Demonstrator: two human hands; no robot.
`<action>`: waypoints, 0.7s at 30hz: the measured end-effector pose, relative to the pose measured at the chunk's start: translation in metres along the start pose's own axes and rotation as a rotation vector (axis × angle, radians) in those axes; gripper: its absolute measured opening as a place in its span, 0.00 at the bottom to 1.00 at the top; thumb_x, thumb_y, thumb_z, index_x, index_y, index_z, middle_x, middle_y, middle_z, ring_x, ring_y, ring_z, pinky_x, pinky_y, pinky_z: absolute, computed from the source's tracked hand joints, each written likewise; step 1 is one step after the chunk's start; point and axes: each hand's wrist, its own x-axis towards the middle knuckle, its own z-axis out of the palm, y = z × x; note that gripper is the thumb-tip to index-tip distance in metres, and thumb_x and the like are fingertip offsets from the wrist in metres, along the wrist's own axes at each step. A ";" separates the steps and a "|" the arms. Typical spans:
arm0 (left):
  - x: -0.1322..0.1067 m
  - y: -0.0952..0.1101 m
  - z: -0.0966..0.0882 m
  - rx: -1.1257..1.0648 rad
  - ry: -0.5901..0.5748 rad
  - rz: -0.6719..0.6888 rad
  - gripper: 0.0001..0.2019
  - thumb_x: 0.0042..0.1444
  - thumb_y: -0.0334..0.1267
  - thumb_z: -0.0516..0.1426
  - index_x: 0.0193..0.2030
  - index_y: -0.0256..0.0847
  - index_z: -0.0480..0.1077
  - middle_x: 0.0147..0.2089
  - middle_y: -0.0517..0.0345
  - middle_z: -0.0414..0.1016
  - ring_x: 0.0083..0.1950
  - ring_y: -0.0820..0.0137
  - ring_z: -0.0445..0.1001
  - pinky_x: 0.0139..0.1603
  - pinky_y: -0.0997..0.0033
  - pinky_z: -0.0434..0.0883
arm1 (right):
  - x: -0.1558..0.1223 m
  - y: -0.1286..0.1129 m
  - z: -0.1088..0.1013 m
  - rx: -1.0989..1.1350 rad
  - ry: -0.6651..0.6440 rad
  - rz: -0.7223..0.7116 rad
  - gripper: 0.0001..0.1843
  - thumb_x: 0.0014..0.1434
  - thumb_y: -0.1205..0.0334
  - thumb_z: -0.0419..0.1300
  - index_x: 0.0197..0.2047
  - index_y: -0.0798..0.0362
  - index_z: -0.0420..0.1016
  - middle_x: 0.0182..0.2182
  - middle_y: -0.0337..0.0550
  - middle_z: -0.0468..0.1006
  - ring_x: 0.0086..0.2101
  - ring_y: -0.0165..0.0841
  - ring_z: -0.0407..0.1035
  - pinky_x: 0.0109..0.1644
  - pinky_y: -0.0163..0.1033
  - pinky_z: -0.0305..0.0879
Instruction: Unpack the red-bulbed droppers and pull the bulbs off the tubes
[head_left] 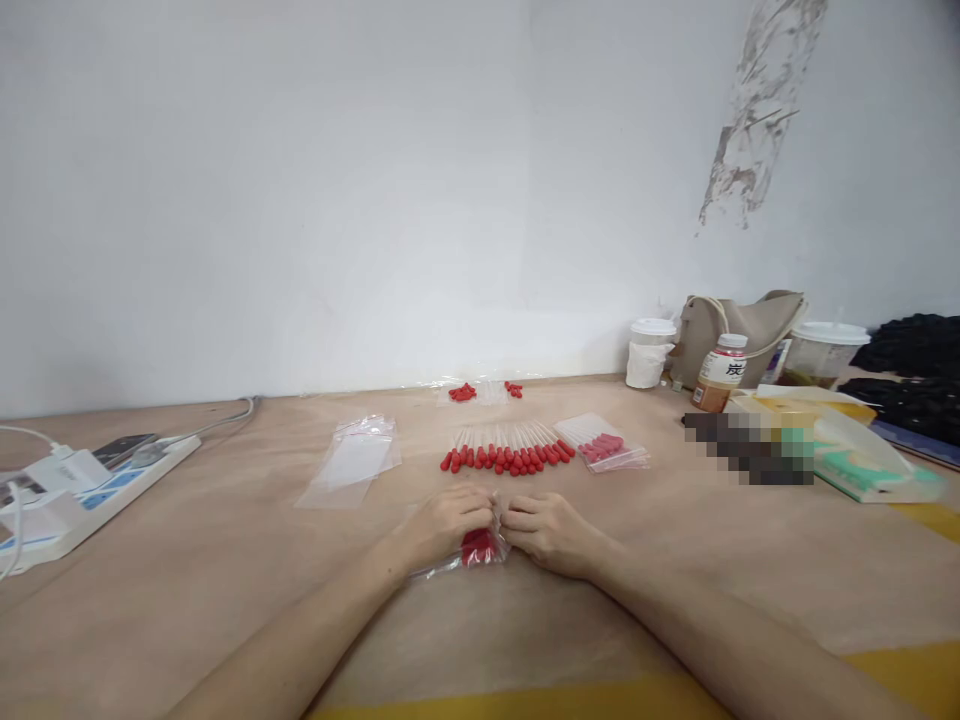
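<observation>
My left hand [448, 521] and my right hand [546, 529] rest on the brown table, fingers curled and pinching the top edge of a small clear zip bag [480, 548] that holds red-capped droppers. The bag lies flat between both hands. Just beyond them a row of several loose droppers with red bulbs [508, 452] lies side by side. To its right sits another filled clear bag [604, 444]. A stack of unfilled clear bags [354, 462] lies to the left of the row. A few loose red bulbs [463, 392] sit near the wall.
A white power strip with plugs and a phone [90, 482] sits at the left. At the right stand two lidded cups [651, 352], a drink bottle [720, 374], a beige bag [750, 326], boxes [862, 462] and dark fabric [915, 372].
</observation>
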 end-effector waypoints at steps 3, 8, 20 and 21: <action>-0.004 -0.006 -0.011 0.002 0.059 -0.051 0.12 0.61 0.30 0.43 0.33 0.37 0.67 0.38 0.54 0.72 0.47 0.71 0.68 0.49 0.69 0.66 | 0.000 0.000 -0.009 0.114 -0.048 0.062 0.11 0.58 0.72 0.47 0.31 0.54 0.68 0.30 0.40 0.73 0.35 0.29 0.63 0.36 0.33 0.59; -0.005 -0.007 -0.017 -0.084 0.024 -0.090 0.12 0.61 0.31 0.44 0.38 0.39 0.68 0.43 0.54 0.72 0.47 0.72 0.68 0.49 0.71 0.66 | 0.000 -0.004 -0.018 0.477 -0.055 0.296 0.05 0.53 0.69 0.54 0.31 0.53 0.70 0.31 0.39 0.75 0.35 0.29 0.65 0.43 0.37 0.59; -0.063 0.019 -0.033 -0.426 -0.147 -0.560 0.20 0.60 0.40 0.47 0.59 0.47 0.54 0.59 0.55 0.60 0.58 0.66 0.59 0.58 0.61 0.59 | 0.015 -0.015 -0.003 0.678 -0.029 0.660 0.07 0.49 0.68 0.58 0.31 0.52 0.76 0.25 0.37 0.74 0.29 0.28 0.65 0.35 0.34 0.59; -0.064 0.020 -0.032 -0.432 -0.138 -0.571 0.20 0.60 0.40 0.47 0.59 0.47 0.54 0.60 0.55 0.60 0.59 0.66 0.59 0.58 0.60 0.58 | 0.016 -0.016 -0.004 0.700 -0.035 0.663 0.07 0.50 0.67 0.58 0.33 0.52 0.76 0.25 0.36 0.73 0.28 0.28 0.64 0.34 0.33 0.59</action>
